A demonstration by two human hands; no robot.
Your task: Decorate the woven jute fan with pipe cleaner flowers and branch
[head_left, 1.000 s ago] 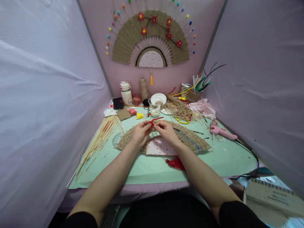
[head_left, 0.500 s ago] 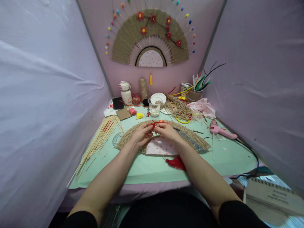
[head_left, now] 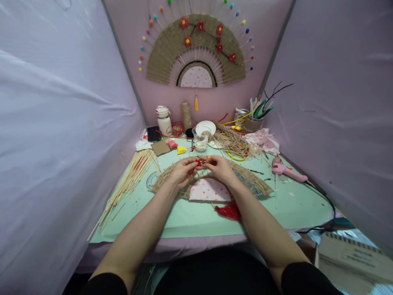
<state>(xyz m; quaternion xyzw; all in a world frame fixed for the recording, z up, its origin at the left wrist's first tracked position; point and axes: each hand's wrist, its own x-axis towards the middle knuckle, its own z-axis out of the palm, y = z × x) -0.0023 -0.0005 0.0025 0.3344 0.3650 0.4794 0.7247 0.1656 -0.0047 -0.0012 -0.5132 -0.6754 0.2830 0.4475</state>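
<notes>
Above the woven twine fan [head_left: 256, 182] on the table, my left hand [head_left: 184, 171] pinches a red pipe cleaner [head_left: 199, 162] bent into a small looped shape. My right hand [head_left: 220, 167] is closed at the other side of it, thumb and fingertips together on its right end; the fingertips partly hide the piece. Both hands hover over the middle of the fan, just past its white, pink-dotted half-round centre [head_left: 208, 190]. A red tassel [head_left: 229, 211] lies below the fan, next to my right forearm.
Thin bamboo sticks [head_left: 132, 176] are piled at left. A pink glue gun [head_left: 288, 170] with its cord lies at right. Behind stand a clear plastic cup [head_left: 201, 143], a white bottle [head_left: 164, 122], a twine roll [head_left: 186, 116] and a twine heap [head_left: 230, 139]. A finished fan [head_left: 166, 53] hangs ahead.
The red strand that stuck out to the right has been bent inward into a more compact shape. My right hand has shifted slightly right; my left hand stays nearly in place.
</notes>
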